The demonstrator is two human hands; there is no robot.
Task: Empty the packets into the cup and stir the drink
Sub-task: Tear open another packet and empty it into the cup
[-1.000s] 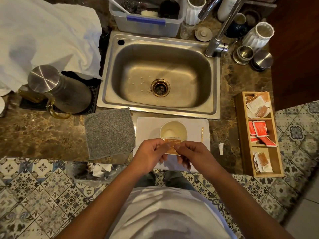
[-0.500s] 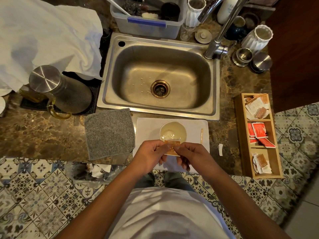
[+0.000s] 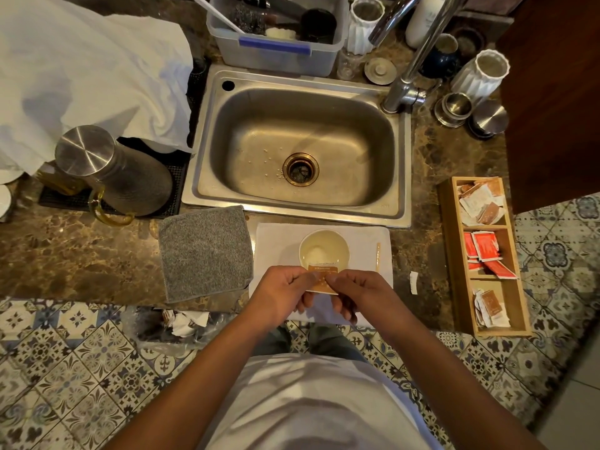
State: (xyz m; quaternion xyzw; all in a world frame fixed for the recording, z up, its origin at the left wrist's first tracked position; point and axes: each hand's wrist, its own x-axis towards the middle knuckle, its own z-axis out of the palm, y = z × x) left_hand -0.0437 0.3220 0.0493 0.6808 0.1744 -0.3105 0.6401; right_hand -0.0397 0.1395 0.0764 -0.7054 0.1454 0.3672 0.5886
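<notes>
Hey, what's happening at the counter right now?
A person stands at the sink counter holding a small orange packet over a paper cup, pinched between the left hand and right hand. The cup holds some white powder. A wooden stir stick lies beside the cup, untouched.

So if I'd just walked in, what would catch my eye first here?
Probably the two hands at the counter's near edge, the left hand and right hand pinching a small brown packet just in front of a pale cup. Behind them sits the big steel sink, and to the right a wooden box of sachets.
</notes>
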